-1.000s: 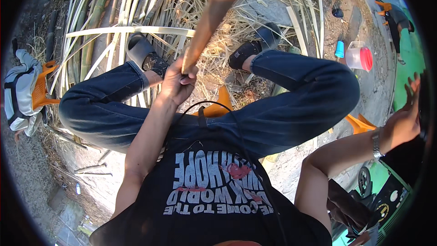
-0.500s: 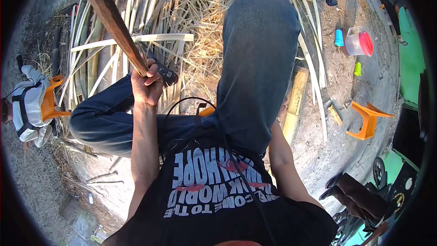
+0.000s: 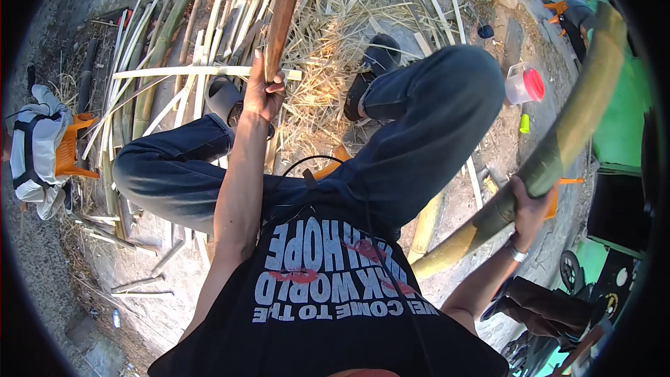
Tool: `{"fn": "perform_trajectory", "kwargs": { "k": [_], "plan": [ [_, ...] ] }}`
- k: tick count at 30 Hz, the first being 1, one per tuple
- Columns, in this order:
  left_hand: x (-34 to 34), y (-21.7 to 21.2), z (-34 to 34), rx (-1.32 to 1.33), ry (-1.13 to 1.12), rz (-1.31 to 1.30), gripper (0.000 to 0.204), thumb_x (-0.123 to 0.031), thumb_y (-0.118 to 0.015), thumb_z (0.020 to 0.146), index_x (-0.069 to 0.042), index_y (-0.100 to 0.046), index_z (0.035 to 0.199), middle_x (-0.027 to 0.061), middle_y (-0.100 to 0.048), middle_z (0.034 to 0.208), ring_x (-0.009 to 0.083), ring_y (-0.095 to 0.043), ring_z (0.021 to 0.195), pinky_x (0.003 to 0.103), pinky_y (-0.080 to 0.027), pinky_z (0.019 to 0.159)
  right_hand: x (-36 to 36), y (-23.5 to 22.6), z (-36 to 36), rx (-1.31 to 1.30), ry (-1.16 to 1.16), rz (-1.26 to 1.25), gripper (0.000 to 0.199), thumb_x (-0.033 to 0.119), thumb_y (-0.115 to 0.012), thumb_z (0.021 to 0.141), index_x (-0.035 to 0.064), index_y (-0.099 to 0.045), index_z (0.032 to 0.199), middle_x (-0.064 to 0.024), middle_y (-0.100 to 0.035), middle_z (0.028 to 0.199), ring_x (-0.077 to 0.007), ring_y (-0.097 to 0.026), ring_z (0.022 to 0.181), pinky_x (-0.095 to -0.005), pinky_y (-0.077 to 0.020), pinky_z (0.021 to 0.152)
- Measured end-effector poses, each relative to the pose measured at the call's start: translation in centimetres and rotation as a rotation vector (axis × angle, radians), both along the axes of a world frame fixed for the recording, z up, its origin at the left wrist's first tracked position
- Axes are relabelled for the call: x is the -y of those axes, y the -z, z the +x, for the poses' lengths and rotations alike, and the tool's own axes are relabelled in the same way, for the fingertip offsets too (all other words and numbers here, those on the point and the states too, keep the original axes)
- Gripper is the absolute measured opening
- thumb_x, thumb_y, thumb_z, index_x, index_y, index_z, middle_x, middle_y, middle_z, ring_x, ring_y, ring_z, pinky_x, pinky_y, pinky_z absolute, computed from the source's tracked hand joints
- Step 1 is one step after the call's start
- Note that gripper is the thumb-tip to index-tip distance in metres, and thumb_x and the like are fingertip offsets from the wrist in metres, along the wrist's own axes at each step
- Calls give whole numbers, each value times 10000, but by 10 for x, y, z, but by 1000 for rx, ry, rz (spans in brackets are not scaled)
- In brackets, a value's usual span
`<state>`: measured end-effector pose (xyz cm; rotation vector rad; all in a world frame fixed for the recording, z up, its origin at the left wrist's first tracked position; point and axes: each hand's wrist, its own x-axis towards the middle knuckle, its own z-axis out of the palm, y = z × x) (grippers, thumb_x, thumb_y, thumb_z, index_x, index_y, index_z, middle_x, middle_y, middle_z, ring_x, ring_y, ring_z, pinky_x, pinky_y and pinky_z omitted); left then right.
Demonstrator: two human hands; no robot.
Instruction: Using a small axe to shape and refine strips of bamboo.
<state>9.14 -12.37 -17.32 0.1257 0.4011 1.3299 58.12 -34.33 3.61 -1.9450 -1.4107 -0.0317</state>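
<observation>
My left hand (image 3: 264,95) is closed around the lower end of a brown wooden club (image 3: 285,17), which points away from me and widens toward its far end. In my right hand (image 3: 532,208) is a thick green-yellow bamboo pole (image 3: 583,91), gripped near its middle. The pole slants from beside my right hip up to the far right, raised off the ground. A pale split bamboo strip (image 3: 188,70) lies just beyond my left hand, crossing other strips. Straw-like bamboo shavings (image 3: 317,91) cover the ground between my feet.
Bamboo strips and poles (image 3: 160,56) lie in a heap at the left. At the right are a clear jug with a red lid (image 3: 525,86) and a green cup (image 3: 524,123). Another person (image 3: 42,146) sits on an orange chair (image 3: 70,150) at far left.
My right hand has come up from beside my thigh with the bamboo pole in it. My left hand and the club moved right and turned more upright. My right knee swung outward.
</observation>
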Motion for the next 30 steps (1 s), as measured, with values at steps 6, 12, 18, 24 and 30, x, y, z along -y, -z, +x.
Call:
{"fn": "perform_trajectory", "kwargs": {
  "k": [6,12,18,24,30],
  "plan": [
    [7,55,17,170,42,77,380,-294,-719,949,-38,-576,1191,72,-644,999,139,-614,685,156,-413,421,7,-115,-68,-260,-371,74,862,147,-796,799,5,-303,1491,-264,-619,1215,-289,-658,1043,-405,-499,989],
    [12,117,6,110,134,45,442,-235,-678,973,-18,-505,1317,96,-597,1086,121,-580,707,128,-442,419,-66,-69,-157,180,-726,-244,893,52,-824,620,-25,-436,1421,-246,-552,1382,-404,-604,1204,-410,-460,1058],
    [18,133,0,119,155,-47,546,-269,-736,931,-5,-483,1337,95,-564,1054,107,-552,725,100,-389,407,-109,-85,-167,186,-702,-191,1006,13,-810,606,-7,-362,1507,-228,-491,1480,-326,-534,1326,-415,-420,1105],
    [9,136,-3,140,215,68,524,-319,-777,886,-31,-551,1260,63,-617,980,118,-592,779,167,-492,501,-121,-46,-173,16,-785,-515,1011,83,-781,644,66,-333,1550,-211,-686,1153,-350,-717,963,-408,-555,896],
    [15,133,-5,129,243,63,369,-266,-733,914,-80,-598,1203,36,-667,920,135,-662,780,220,-511,606,-135,-47,-175,-14,-909,-625,1029,110,-814,627,152,-354,1547,-242,-679,1184,-382,-707,1039,-430,-555,897]
  ]
}}
